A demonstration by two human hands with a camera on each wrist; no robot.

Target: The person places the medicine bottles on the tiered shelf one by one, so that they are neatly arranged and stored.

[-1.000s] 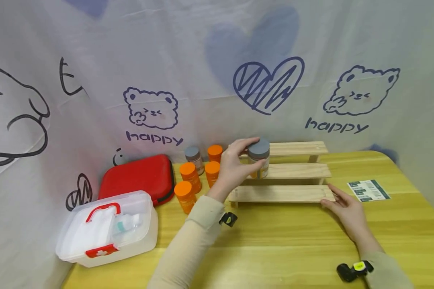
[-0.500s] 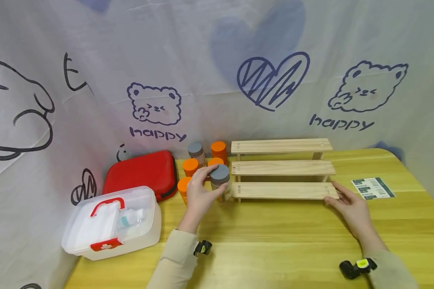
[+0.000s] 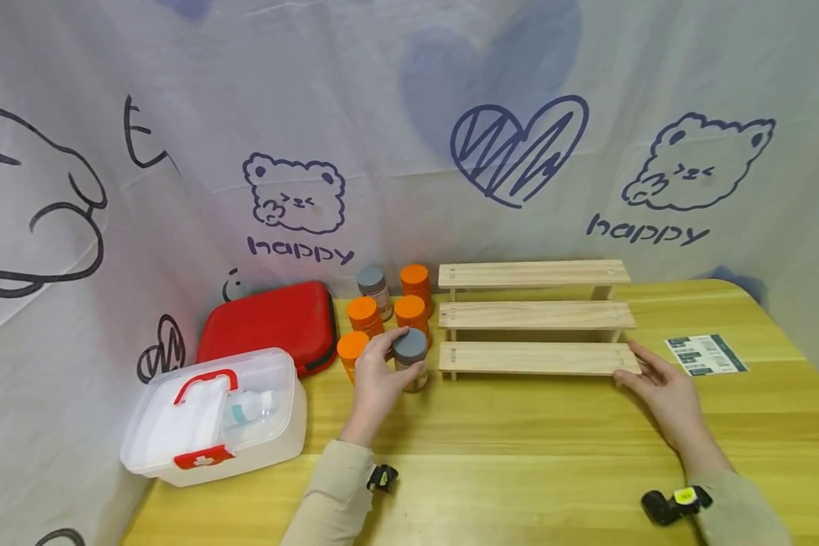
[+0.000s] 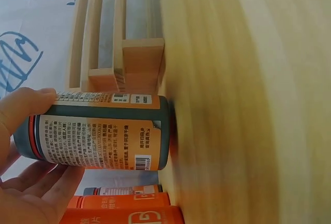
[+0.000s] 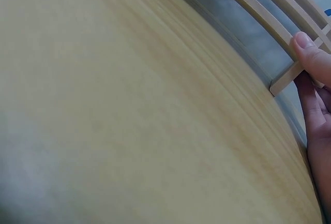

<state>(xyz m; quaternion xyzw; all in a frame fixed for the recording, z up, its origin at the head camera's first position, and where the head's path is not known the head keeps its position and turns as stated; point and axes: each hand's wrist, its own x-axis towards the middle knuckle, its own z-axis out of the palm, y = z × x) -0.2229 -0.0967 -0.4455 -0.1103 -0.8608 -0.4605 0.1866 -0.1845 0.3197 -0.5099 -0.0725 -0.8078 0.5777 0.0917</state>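
My left hand (image 3: 377,383) holds a supplement bottle (image 3: 410,346) with a grey lid, thumb on one side and fingers on the other. In the left wrist view that bottle (image 4: 103,137) shows an orange and white printed label; its base is at or just above the table, I cannot tell which. A three-step wooden rack (image 3: 539,358) stands to its right. My right hand (image 3: 665,398) pinches the right end of the lowest step. The right wrist view shows the thumb (image 5: 304,41) on the rack's end, with the other fingers partly hidden.
Several orange-lidded bottles (image 3: 365,312) and another grey-lidded bottle (image 3: 373,284) cluster left of the rack. Further left lie a red zip case (image 3: 266,326) and a clear first-aid box (image 3: 218,425). A printed card (image 3: 706,356) lies right of the rack.
My left hand has carried the grey-lidded bottle left and down, from in front of the rack's upper steps to beside the orange bottles. My right hand has stayed on the rack.
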